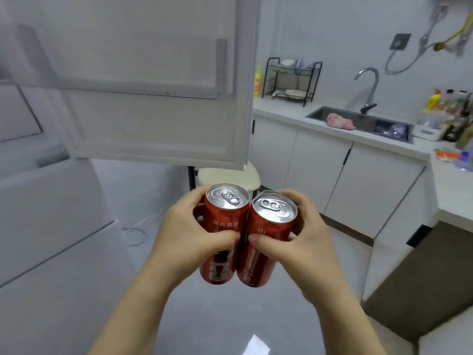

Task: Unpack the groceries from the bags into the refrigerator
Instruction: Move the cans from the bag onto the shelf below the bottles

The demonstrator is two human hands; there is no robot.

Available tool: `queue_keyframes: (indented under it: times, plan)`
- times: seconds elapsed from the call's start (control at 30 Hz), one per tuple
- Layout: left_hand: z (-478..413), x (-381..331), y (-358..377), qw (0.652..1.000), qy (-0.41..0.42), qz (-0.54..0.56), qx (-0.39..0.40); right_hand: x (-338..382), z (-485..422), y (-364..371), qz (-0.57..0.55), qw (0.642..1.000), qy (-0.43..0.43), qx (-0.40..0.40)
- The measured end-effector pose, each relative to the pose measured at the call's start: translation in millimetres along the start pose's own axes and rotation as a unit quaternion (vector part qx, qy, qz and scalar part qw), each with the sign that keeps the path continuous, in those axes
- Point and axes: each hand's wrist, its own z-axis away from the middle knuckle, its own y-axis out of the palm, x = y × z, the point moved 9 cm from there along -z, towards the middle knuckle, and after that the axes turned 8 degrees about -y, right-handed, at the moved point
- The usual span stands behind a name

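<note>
we see two red drink cans held upright, side by side and touching, in mid-air over the grey floor [217, 319], in front of the open refrigerator door [153, 85]. the left can [226, 212] sits in the left grip [189, 234], thumb pressed across its front and fingers curled round the far side. the right can [268, 221] sits in the right grip [304, 231], wrapped the same way, its thumb tip close to the other thumb. both silver tops face us with pull tabs unopened; the right can leans a little toward its neighbour.

just behind the cans, below the door's lower edge, we see a cream stool seat [227, 176]. the door's inner shelf [143, 90] is blurred and we cannot tell what it holds. the refrigerator body [38, 201] fills the left side.

to the right a white tabletop [279, 108] runs above white cabinets [320, 162]. on it stand a black dish rack [291, 80] and, beside it, a yellow bottle [257, 80]. a sink [320, 112] is set into it with a curved faucet [368, 83] behind and a pink cloth [340, 121] on its near edge. a cluster of bottles [450, 103] stands at the far right.
</note>
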Motion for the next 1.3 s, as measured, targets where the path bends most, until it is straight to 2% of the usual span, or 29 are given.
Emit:
queue_keyframes:
  times: [0.17, 0.37, 0.63, 0.8, 0.97, 1.3]
  plan:
    - [-17, 25, -71, 0.993, -0.037, 0.001, -0.114, -11, -50, 78, -0.044, 0.993, -0.012, 0.107]
    - [-37, 49, -147, 0.966, -0.071, 0.015, -0.249, -12, -101, 163, -0.096, 0.973, -0.027, 0.21]
    - [-45, 55, -230, 0.923, -0.051, 0.026, -0.38, -5, -146, 270, -0.131, 0.94, -0.038, 0.313]
    - [-41, 56, -283, 0.9, -0.043, 0.026, -0.432, 14, -165, 335, -0.148, 0.922, -0.062, 0.352]
    - [-42, 57, -349, 0.884, -0.043, 0.001, -0.465, 41, -180, 403, -0.164, 0.915, -0.098, 0.357]
    - [-57, 37, -508, 0.889, 0.01, -0.007, -0.459, 121, -211, 540, -0.189, 0.907, -0.158, 0.343]
